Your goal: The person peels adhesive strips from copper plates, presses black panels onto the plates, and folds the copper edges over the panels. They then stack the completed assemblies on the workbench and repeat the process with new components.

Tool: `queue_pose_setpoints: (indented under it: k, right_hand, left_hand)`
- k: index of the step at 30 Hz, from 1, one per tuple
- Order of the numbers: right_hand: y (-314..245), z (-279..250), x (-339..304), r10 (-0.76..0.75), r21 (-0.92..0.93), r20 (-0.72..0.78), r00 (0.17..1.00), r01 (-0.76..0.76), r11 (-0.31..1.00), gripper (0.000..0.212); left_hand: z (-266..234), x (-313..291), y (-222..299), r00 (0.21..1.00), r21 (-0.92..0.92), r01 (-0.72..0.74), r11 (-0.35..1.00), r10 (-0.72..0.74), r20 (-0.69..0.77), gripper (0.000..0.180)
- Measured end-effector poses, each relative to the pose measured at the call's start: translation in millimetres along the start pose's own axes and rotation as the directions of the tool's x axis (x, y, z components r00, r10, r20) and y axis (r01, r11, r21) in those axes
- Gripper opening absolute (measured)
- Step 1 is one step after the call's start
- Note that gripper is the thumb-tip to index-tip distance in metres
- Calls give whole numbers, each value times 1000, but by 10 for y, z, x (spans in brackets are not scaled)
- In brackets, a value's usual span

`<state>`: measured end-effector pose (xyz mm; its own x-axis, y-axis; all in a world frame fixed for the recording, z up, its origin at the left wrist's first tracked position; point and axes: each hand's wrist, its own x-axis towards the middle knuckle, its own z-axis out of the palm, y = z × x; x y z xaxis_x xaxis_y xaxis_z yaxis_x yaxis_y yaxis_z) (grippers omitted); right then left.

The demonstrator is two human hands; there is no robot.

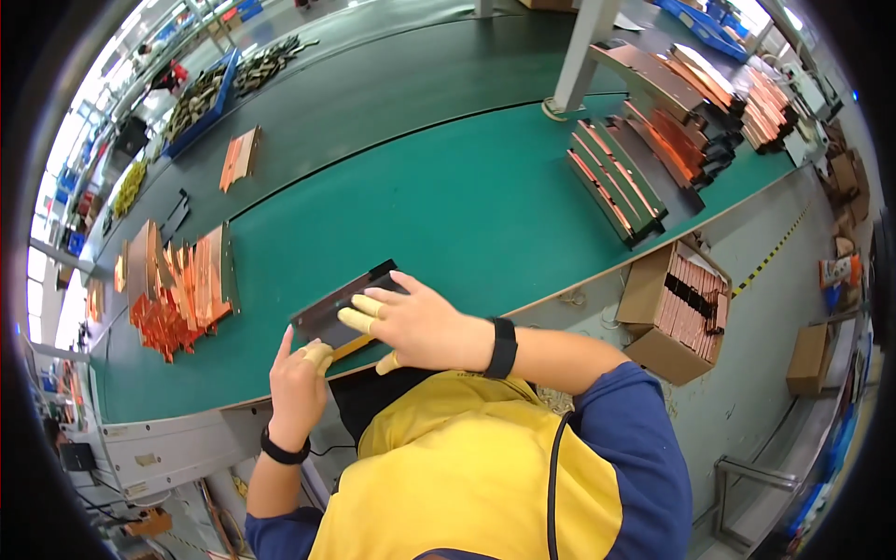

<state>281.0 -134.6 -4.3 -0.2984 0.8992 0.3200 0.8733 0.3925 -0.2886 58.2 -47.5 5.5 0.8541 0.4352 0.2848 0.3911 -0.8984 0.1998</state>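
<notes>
A long dark metal panel (325, 323) with raised edges and a black end piece lies slantwise at the near edge of the green table, just in front of me. At its left end, my left hand (301, 381) pinches the near edge with the index finger stretched along the end. My right hand (417, 329) grips the panel's right part, fingers spread across it and thumb at the near side. Yellow covers sit on several fingertips of both hands. A yellow-orange strip (353, 347) shows along the panel's near edge, between the hands. My palms hide part of the panel.
Copper-coloured panels (191, 285) are piled at the left. Dark panels with copper edges (611, 182) lie at the right, below a white post (583, 56). An open carton (667, 322) of copper-coloured pieces stands on the floor. One copper panel (240, 160) rests on the dark belt.
</notes>
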Motion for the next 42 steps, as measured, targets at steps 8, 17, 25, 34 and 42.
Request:
queue_pose_setpoints:
  k: [8, 17, 25, 34, 42]
  right_hand:
    - [-239, -681, -515, 28, -238, -264, 964, -93, 967, 72]
    - [-453, -1193, -784, -247, -525, -21, 969, 199, 827, 52]
    - [-245, -1311, -522, 76, -352, -247, 966, -162, 922, 58]
    - [1281, -2182, -1225, 774, -160, -441, 454, -888, 430, 77]
    - [1452, -1891, -1101, 889, -238, -304, 343, -931, 278, 80]
  left_hand:
    - [-676, 421, 661, 964, -428, 221, 877, -130, 231, 6]
    - [-672, 625, 455, 716, -747, 662, -53, 337, 611, 15]
    - [-489, 688, 273, 922, -941, 334, 62, -228, 312, 35]
    - [106, 63, -174, 832, -848, 472, 243, -441, 336, 44]
    - [250, 150, -237, 828, -801, 471, 369, -498, 258, 43]
